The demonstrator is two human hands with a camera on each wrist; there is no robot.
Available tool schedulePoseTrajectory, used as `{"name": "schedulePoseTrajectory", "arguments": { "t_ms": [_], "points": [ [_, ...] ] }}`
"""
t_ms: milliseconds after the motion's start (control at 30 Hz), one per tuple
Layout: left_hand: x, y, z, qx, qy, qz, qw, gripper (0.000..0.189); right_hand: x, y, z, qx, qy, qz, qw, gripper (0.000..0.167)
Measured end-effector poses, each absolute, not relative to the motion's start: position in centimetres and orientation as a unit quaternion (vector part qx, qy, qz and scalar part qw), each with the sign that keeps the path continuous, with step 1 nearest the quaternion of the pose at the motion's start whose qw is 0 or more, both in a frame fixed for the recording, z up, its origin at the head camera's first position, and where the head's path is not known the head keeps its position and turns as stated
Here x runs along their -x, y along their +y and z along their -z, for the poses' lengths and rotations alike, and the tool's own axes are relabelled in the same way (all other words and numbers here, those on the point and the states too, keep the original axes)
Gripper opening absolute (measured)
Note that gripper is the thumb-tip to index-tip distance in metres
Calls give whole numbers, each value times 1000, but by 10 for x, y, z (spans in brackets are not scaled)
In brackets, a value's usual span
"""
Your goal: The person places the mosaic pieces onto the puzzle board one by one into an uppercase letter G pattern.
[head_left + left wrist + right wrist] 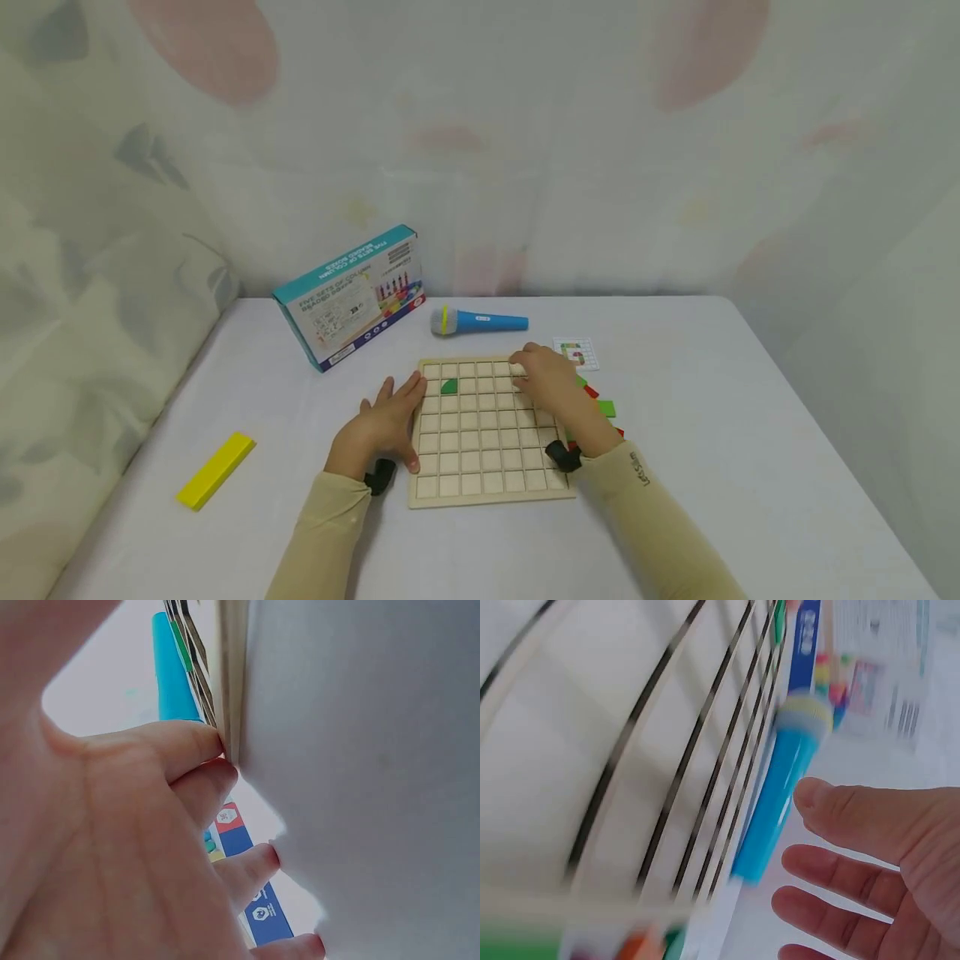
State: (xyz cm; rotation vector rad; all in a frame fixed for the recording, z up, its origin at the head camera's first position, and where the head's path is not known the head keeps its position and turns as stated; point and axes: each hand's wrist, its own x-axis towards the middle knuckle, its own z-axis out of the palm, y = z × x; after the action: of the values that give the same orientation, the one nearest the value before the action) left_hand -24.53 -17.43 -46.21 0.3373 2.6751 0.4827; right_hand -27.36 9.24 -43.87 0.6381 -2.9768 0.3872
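Wooden grid board (pixel 487 433): flat on counter (pixel 712 433), one green piece (pixel 449 386) in its far-left cells. Left hand (pixel 382 429), fingers straight, presses board's left edge. Right hand (pixel 551 383), fingers relaxed, rests over board's far-right corner, holding nothing visible. Blue microphone (pixel 480 322) lies beyond board.

Readable, upside down on the teal box (pixel 351 297) lying on the bench (pixel 750 433): "FIVE SETS OF COLUMN", with "BEADED BOXES" on the line beside it; smaller print, barcode and badges there too small to make out. Along the cuff of the right sleeve (pixel 643 472), a short brand mark, too small to spell with certainty. On the small card (pixel 577 352), coloured squares only, no legible words.
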Motion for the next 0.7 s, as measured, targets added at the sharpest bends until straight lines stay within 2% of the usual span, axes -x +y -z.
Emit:
{"name": "schedulePoseTrajectory", "arguments": {
  "t_ms": [133,300,700],
  "points": [
    [246,-174,464,-119,957,-165,204,136,274,130,448,-171,-977,-123,46,35],
    [245,-174,463,-118,958,-166,203,136,274,162,462,-121,-985,-117,30,34],
    [244,-174,461,-122,956,-179,199,135,277,173,467,-67,-993,-95,3,36]
  ]
}}
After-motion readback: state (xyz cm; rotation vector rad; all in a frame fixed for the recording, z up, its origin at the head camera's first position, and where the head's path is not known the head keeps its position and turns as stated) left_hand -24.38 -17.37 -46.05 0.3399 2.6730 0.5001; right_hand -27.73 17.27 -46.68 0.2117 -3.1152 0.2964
